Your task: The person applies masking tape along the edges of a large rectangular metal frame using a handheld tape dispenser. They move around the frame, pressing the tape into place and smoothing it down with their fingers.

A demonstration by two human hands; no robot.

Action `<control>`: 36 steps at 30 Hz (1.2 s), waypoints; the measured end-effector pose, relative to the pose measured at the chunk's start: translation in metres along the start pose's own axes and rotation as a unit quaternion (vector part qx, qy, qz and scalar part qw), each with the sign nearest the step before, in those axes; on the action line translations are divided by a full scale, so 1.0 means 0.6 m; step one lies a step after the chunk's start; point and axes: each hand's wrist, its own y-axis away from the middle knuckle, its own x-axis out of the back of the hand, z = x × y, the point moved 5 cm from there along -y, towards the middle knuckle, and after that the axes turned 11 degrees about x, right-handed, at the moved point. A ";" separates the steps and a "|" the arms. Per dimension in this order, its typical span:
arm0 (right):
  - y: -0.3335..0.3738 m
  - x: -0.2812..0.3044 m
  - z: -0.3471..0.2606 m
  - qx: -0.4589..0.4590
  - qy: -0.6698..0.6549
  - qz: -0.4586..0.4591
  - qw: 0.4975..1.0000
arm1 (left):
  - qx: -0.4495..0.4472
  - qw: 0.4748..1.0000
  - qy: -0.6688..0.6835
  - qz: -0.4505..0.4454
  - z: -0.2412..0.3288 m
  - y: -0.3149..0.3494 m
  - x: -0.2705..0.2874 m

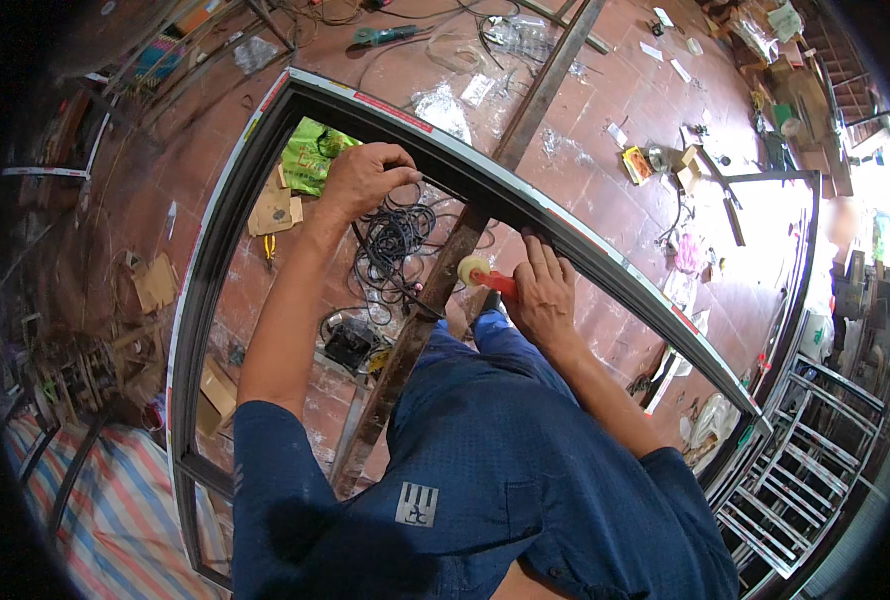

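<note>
A large dark metal frame (pixel 465 168) with pale tape along its outer edge lies around me, above the floor. My left hand (pixel 370 180) is at the inner side of its far bar, fingers curled and pressed together. What they pinch, if anything, is too small to tell. Farther right, my right hand (pixel 545 292) grips a small hand roller (pixel 500 284) with a red handle and a cream wheel. Its fingers reach up against the bar's inner edge. The wheel points left, beside a brown metal beam (pixel 445 265) that crosses under the frame.
Below the frame lie a coil of black cable (pixel 400 235), a green bag (pixel 315 155) and a dark box-shaped device (pixel 353 343). A green power tool (pixel 385 35) rests on the tiled floor beyond. White-barred frames (pixel 800 460) stand at the right; a striped sheet (pixel 115 510) covers the lower left.
</note>
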 end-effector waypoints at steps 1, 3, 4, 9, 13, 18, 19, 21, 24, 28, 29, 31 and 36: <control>0.000 -0.001 0.001 -0.009 0.007 -0.003 1.000 | 0.025 0.999 0.017 -0.030 -0.004 -0.001 -0.004; -0.005 -0.006 0.006 -0.003 0.021 0.000 1.000 | 0.031 0.999 0.028 -0.028 -0.009 -0.012 0.003; -0.006 -0.009 0.008 0.000 0.028 0.002 1.000 | 0.035 0.998 0.033 -0.027 -0.011 -0.016 0.004; -0.010 -0.002 0.004 0.020 -0.007 0.020 1.000 | -0.012 0.992 -0.035 0.121 0.002 -0.005 -0.009; -0.026 -0.005 -0.008 0.026 -0.028 0.045 0.998 | -0.018 0.989 -0.036 0.143 0.000 -0.005 -0.013; -0.020 -0.024 0.001 0.004 0.010 0.019 1.000 | -0.003 0.994 -0.056 0.090 0.022 0.012 -0.008; -0.017 -0.027 0.000 0.006 0.020 0.018 1.000 | 0.002 0.993 -0.072 0.097 0.021 0.015 -0.009; -0.018 -0.027 0.001 0.005 0.025 0.022 0.999 | 0.005 0.988 -0.101 0.119 0.025 0.015 -0.007; -0.028 -0.015 0.004 0.004 0.006 0.034 0.999 | -0.016 0.981 -0.092 0.170 0.027 0.013 -0.016; -0.049 0.006 -0.004 0.020 -0.029 0.050 0.998 | -0.011 0.976 -0.121 0.179 0.034 0.013 -0.013; -0.052 0.005 -0.009 0.026 -0.036 0.048 0.998 | -0.009 0.976 -0.128 0.177 0.037 0.012 -0.013; -0.062 0.000 -0.019 0.044 -0.033 0.062 0.997 | -0.005 0.974 -0.142 0.175 0.042 0.009 -0.015; -0.065 -0.027 -0.019 0.034 -0.039 0.043 0.998 | -0.023 0.972 -0.153 0.176 0.036 0.009 -0.014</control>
